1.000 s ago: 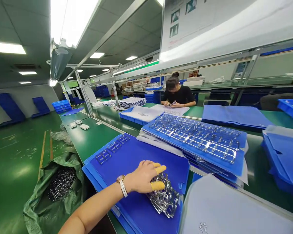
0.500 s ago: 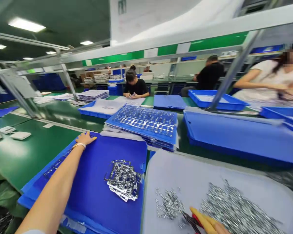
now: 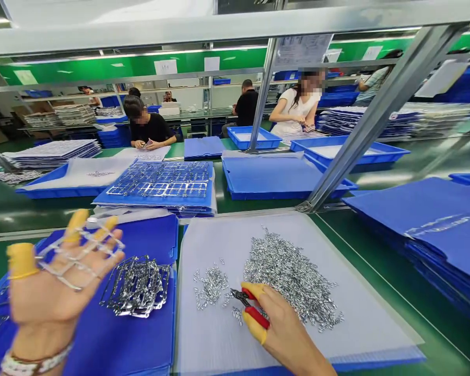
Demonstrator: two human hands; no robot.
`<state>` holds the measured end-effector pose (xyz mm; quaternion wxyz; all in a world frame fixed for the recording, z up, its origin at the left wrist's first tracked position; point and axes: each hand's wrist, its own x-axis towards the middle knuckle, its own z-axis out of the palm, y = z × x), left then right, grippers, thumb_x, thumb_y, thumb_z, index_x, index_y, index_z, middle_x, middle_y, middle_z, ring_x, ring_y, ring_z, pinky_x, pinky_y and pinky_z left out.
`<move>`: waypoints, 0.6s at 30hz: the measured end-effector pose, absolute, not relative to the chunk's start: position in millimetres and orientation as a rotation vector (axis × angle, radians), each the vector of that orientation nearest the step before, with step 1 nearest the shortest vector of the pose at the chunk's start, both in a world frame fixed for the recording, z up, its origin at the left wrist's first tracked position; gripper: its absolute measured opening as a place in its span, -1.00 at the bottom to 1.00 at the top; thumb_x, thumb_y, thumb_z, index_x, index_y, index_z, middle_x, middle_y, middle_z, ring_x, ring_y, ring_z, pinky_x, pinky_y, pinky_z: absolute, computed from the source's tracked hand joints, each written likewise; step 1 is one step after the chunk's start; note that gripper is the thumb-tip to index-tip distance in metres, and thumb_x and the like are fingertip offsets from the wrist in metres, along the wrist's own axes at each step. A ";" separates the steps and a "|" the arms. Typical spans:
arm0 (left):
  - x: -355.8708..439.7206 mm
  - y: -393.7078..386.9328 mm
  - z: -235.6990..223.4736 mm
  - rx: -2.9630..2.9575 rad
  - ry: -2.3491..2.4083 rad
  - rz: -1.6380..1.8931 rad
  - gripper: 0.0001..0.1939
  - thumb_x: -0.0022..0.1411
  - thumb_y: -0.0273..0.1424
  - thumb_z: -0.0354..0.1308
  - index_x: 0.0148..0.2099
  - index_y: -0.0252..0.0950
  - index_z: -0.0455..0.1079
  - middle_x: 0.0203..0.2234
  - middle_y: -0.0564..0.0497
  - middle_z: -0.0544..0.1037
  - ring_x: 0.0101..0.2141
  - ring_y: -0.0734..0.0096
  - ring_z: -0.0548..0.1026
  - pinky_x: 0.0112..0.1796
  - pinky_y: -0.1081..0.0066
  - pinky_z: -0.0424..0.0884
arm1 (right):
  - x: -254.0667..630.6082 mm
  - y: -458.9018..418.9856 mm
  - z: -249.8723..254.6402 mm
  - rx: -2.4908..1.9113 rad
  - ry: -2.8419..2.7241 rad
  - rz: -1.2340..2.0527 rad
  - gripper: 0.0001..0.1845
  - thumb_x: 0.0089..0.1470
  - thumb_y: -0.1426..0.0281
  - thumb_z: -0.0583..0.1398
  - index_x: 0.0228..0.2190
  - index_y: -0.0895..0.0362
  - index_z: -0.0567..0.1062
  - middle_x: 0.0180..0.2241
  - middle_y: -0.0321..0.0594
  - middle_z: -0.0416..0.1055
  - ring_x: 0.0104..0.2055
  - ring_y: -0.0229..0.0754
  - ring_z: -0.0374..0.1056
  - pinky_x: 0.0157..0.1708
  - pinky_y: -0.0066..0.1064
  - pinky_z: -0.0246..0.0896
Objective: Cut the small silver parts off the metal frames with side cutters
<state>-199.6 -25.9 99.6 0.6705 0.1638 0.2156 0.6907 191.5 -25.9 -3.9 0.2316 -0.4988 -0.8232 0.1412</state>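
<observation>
Left hand (image 3: 58, 277) open, palm up, fingers spread, thin metal lattice frame (image 3: 78, 256) draped across them, yellow finger cots (image 3: 21, 260) on the fingertips. Right of it, tangled pile of stamped metal frames (image 3: 135, 286) on a blue corrugated plastic sheet (image 3: 141, 344). Right hand (image 3: 285, 329) closed on red-handled side cutters (image 3: 250, 308), grip partly hidden by the fingers; whether the black tips held anything, can't tell. Just beyond them, heap of tiny bright metal offcuts (image 3: 290, 277) on a pale plastic sheet (image 3: 227, 235).
</observation>
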 end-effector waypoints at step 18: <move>-4.5 3.8 -4.3 0.281 0.617 1.238 -0.40 0.25 -0.11 -0.03 0.25 -0.30 0.15 -0.15 -0.19 0.53 -0.19 0.16 0.49 -0.14 0.22 0.33 | 132.7 -8.7 18.2 -1.498 -2.358 0.074 -0.68 0.02 0.29 0.21 -0.14 0.06 0.43 -0.31 -0.17 0.46 -0.26 -0.04 0.36 -0.31 -0.24 0.11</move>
